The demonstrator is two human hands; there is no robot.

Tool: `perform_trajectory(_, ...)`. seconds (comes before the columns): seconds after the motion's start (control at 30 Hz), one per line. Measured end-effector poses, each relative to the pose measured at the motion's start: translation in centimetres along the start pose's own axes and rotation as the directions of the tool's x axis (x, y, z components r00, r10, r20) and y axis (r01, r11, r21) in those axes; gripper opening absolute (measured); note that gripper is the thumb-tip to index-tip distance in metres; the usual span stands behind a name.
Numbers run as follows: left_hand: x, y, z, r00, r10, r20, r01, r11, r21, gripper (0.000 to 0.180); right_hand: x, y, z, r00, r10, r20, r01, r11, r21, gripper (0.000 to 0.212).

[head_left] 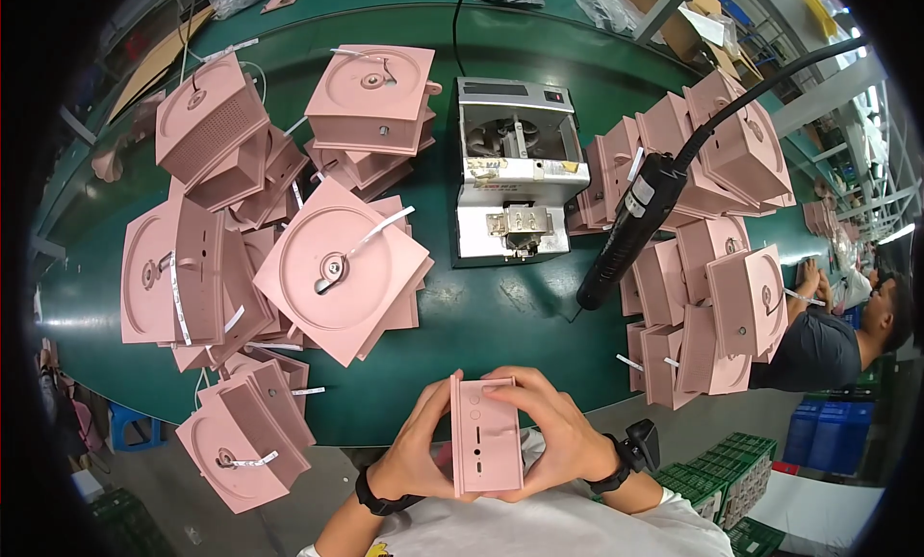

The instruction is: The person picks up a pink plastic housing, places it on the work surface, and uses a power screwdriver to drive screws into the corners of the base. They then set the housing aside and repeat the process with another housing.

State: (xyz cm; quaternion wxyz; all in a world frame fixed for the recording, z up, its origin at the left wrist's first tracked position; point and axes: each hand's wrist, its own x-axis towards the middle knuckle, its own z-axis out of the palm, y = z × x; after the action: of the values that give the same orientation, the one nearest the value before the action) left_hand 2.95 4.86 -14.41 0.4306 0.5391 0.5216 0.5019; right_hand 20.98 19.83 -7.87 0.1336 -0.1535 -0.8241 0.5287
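Observation:
Close to my body, a pink box-shaped housing (491,417) is held between both hands. The side turned up has two round marks, a narrow slot, a round hole and a small port. My left hand (416,453) wraps its left side, fingers partly hidden behind it. Across the top right edge lie fingers of my right hand (555,430), which grips the right side. Ahead stands a grey and black screw feeder (520,177) with a metal front. A black electric screwdriver (630,230) hangs tilted to its right, tip down near the table, untouched.
Similar pink housings (351,259) with white strips are stacked to the left, some overhanging the green table (472,355). More housings (717,297) crowd the right. A person in a dark shirt (813,350) sits beyond them. Green crates (727,470) stand on the floor.

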Motion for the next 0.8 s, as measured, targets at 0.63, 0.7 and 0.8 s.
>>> perform_trajectory(0.63,-1.3,-1.2,1.2,0.995,0.092,-0.029,-0.096,0.964,-0.248,0.133,-1.6,1.1,1.0,0.98,-0.189,-0.071,0.182,0.979,-0.094,0.118)
perform_trajectory(0.7,-1.8,-1.9,1.2,0.998,0.06,-0.011,-0.061,0.969,-0.239,0.132,-2.0,1.8,1.2,0.983,-0.139,-0.116,0.128,0.987,-0.1,0.117)
perform_trajectory(0.8,-1.4,-1.4,1.1,0.995,-0.093,0.025,0.097,0.969,-0.226,0.131,-1.7,2.5,1.2,0.987,-0.115,-0.114,0.104,0.99,-0.094,0.116)
